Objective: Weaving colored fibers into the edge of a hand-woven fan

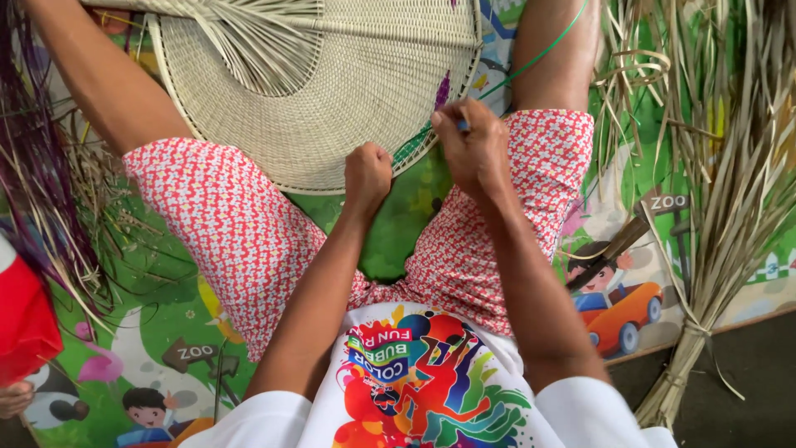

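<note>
Seen from above, a seated person in red-and-white patterned shorts works at the lower rim of a round woven fan (332, 91) that rests across the knees, over a bright cartoon play mat (157, 332) on the floor. The left hand (367, 172) is curled into a fist, its grip closed at the fan's bottom edge, though what it pinches is hidden by the knuckles. The right hand (471, 143), just beside it, has its grip clamped on a small blue-tipped tool (462, 125) at the rim, where a thin green strand (539, 54) runs up and away past the right knee. A tied bundle of dried palm leaves (730, 207) lies on the mat to the right; purple-dyed strands (33, 141) hang at the left edge.
</note>
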